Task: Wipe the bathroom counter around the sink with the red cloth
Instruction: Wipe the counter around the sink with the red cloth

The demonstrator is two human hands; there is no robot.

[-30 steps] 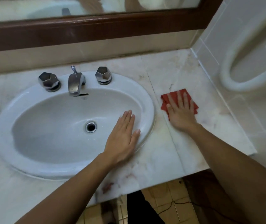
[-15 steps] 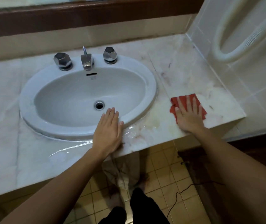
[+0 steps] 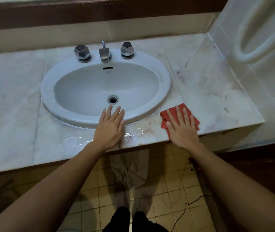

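The red cloth [image 3: 165,114] lies flat on the marble counter [image 3: 217,91], just right of the white oval sink [image 3: 166,84] and near the counter's front edge. My right hand [image 3: 182,128] presses down on it with straight, spread fingers, and the palm covers much of the cloth. Fingers straight, my left hand [image 3: 110,129] rests flat on the sink's front rim and the counter edge. Between the two hands, and left of the left hand, the counter shines wet.
A faucet [image 3: 104,54] stands behind the basin between two faceted metal knobs [image 3: 82,52] [image 3: 127,50]. A tiled wall with a white loop of pipe [image 3: 257,47] bounds the counter's right side. Below are a yellow tiled floor, a crumpled grey cloth [image 3: 130,169] and a thin cable.
My right hand has slid the red cloth leftwards along the front edge, closer to the sink rim. The left hand stays on the sink's front rim. The view has pulled back.
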